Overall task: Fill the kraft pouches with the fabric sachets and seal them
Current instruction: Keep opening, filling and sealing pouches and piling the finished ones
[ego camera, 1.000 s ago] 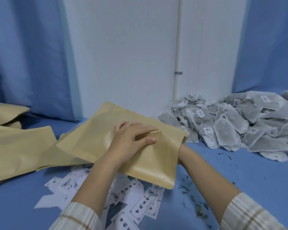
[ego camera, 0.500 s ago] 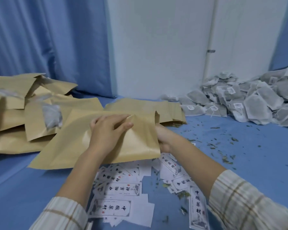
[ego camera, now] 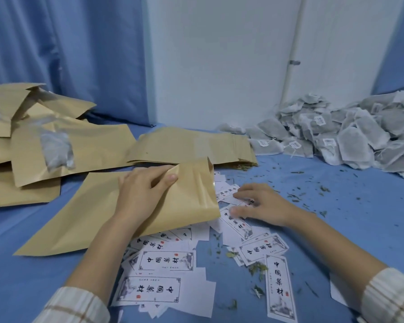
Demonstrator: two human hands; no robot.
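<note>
A flat kraft pouch (ego camera: 98, 217) lies slanted on the blue table, its open mouth pointing right. My left hand (ego camera: 142, 192) grips the pouch near its upper mouth edge, with the thumb over the folded corner. Just right of the mouth, my right hand (ego camera: 261, 203) rests with its fingers stretched onto the white printed labels (ego camera: 163, 259) and holds nothing. A large heap of grey fabric sachets (ego camera: 350, 134) sits at the far right against the wall.
A stack of empty kraft pouches (ego camera: 191, 145) lies behind the held one. More pouches (ego camera: 33, 145), one with a clear window, are piled at the far left. Dried leaf crumbs (ego camera: 296, 197) litter the blue surface. White wall and blue curtains stand behind.
The pouch has come down from a raised tilt to lie on the table. My right hand has left the pouch mouth and moved onto the labels. The view swung left.
</note>
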